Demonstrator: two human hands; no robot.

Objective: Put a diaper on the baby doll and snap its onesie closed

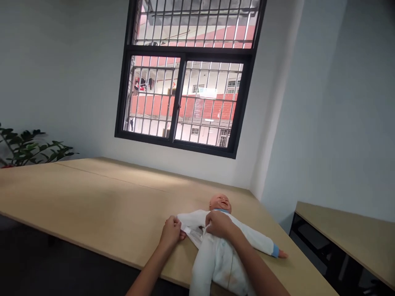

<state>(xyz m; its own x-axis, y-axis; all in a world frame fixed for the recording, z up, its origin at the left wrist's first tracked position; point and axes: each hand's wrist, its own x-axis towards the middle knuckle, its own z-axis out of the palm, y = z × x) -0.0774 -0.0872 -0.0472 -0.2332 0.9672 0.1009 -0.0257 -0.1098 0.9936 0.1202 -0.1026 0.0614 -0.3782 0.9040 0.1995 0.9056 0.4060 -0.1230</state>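
A baby doll (257,237) in a white outfit with blue collar and cuffs lies on its back near the table's front edge, head toward the window. My left hand (171,234) is closed on a thin white piece of the doll's clothes, beside the end of its sleeve at the left. Over the doll's chest, my right hand (219,224) pinches the front of the outfit. Between my hands the white fabric is pulled out to the side. The doll's other arm stretches to the right, its small hand showing past the blue cuff. My right forearm covers part of the body.
The light wooden table (101,205) spreads far to the left, with a seam across it. A barred window (182,98) is in the wall behind. A leafy plant (33,148) stands at the far left. Another wooden-topped table (348,226) is at the right, across a gap.
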